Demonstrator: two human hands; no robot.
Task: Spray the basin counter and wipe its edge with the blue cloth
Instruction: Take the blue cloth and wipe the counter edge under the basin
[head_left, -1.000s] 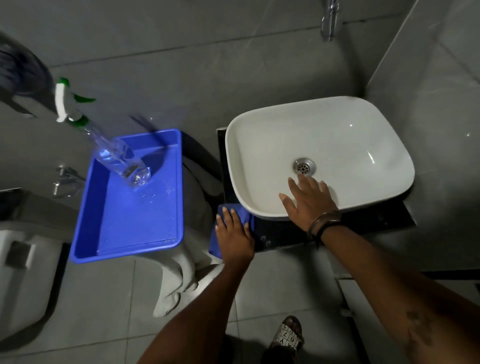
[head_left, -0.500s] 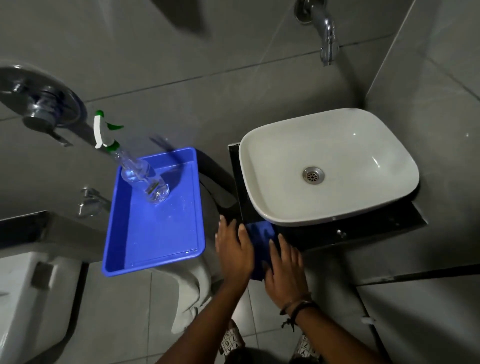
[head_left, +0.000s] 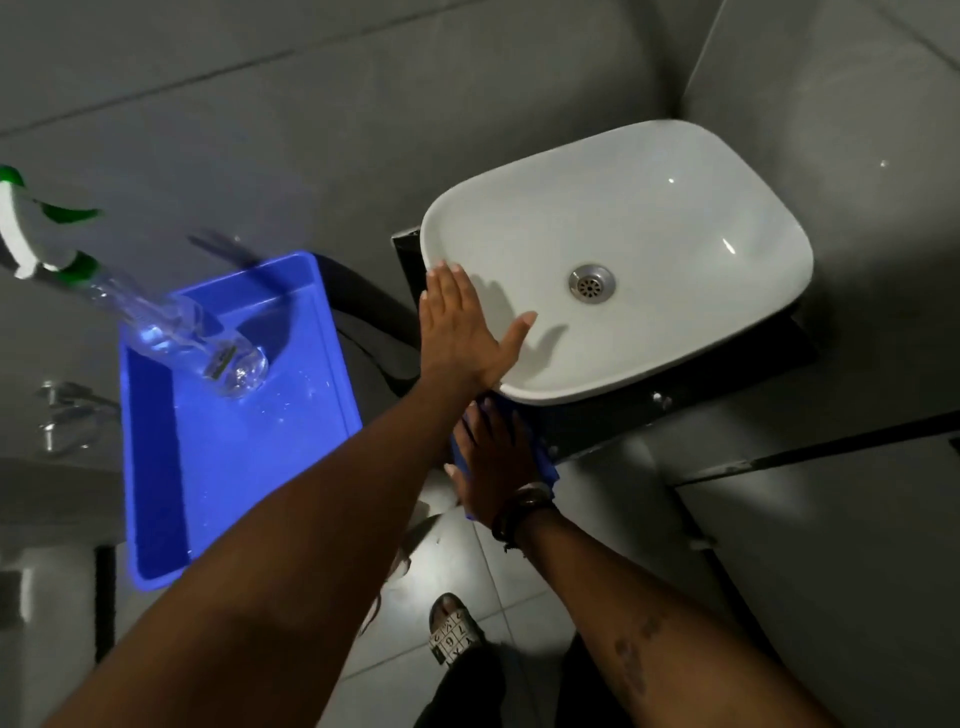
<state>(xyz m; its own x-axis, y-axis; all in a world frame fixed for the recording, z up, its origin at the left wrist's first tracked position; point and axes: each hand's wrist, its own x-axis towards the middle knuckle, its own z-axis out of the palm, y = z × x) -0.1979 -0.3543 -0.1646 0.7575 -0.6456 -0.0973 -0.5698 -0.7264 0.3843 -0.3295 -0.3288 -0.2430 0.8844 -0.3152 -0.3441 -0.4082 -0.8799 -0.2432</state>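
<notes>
Left hand (head_left: 462, 327) lies flat, fingers spread, bracing on the white basin (head_left: 649, 234) rim; right hand (head_left: 493, 457), grip flat, presses the blue cloth (head_left: 545, 467) against the dark counter (head_left: 623, 421) edge.

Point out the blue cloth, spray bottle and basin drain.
blue cloth (head_left: 546, 467), head view, exposed right edge beside the right hand.
spray bottle (head_left: 208, 343), head view, clear body over the blue tray.
basin drain (head_left: 591, 283), head view, centre of the metal strainer.

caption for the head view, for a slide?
Right hand presses blue cloth on the counter edge; left hand rests flat on the white basin.
</notes>
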